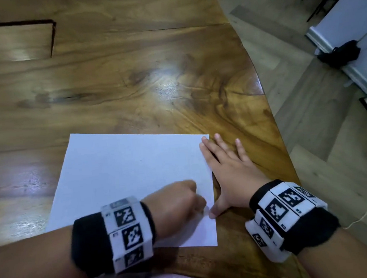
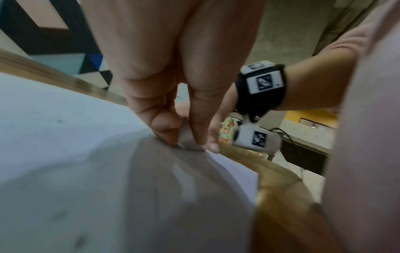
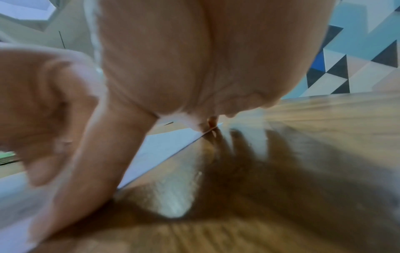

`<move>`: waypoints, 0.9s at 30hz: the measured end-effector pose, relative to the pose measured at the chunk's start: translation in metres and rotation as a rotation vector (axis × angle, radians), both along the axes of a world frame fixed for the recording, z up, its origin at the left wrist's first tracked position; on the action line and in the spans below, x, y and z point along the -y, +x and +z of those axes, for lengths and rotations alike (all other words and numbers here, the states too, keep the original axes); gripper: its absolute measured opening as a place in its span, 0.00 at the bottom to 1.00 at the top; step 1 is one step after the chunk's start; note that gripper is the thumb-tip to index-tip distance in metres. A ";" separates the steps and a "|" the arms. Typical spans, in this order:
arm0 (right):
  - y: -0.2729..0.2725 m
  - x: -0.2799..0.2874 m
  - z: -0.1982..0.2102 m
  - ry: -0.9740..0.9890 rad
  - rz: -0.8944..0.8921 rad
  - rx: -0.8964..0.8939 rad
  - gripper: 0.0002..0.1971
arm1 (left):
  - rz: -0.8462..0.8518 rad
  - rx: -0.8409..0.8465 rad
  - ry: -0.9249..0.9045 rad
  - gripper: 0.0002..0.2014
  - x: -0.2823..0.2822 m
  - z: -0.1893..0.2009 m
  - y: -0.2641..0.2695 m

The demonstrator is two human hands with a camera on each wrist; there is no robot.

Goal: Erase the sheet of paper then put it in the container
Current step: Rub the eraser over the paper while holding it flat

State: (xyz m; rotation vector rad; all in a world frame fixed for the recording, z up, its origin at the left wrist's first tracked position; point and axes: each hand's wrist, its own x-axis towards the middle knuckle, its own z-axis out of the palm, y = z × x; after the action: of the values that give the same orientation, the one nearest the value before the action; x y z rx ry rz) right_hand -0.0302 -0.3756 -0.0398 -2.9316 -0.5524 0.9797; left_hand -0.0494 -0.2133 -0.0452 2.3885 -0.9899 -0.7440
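Left hand rubbing an eraser on the sheet, right hand flat beside it.

Nearest, the left hand (image 1: 178, 202) is curled, its fingertips (image 2: 200, 137) pinching a small pale eraser (image 2: 188, 138) down onto the sheet of paper (image 1: 124, 171) near its right edge. Just beside it the right hand (image 1: 230, 170) lies spread with straight fingers, thumb and forefinger on the sheet's right edge, the rest on the wooden surface (image 1: 130, 81), which runs on beyond.
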 end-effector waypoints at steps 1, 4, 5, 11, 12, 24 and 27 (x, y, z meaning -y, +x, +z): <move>0.000 0.000 0.000 -0.002 0.000 0.000 0.75 | -0.022 -0.036 0.012 0.09 -0.004 -0.003 -0.004; 0.000 -0.001 0.001 -0.017 0.004 -0.008 0.75 | -0.027 -0.067 0.052 0.07 -0.002 0.000 0.009; 0.000 -0.001 0.001 -0.020 0.004 -0.009 0.76 | -0.008 -0.027 0.045 0.08 0.002 0.002 0.017; 0.000 -0.004 0.003 -0.044 0.012 -0.002 0.75 | 0.067 0.078 0.044 0.09 0.011 0.001 0.023; 0.000 -0.004 0.003 -0.045 0.013 0.000 0.75 | 0.004 0.081 0.054 0.09 0.006 -0.006 0.012; -0.011 -0.005 0.006 -0.020 0.034 0.063 0.67 | 0.081 -0.015 -0.005 0.08 -0.010 -0.008 -0.021; -0.017 -0.005 0.007 -0.026 0.042 0.055 0.69 | 0.100 -0.070 -0.072 0.07 -0.009 -0.008 -0.009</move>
State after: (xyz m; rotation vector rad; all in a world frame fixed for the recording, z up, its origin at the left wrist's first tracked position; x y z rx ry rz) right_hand -0.0475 -0.3705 -0.0330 -2.9898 -0.6102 0.9202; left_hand -0.0587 -0.2038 -0.0534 2.3151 -0.8485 -0.7382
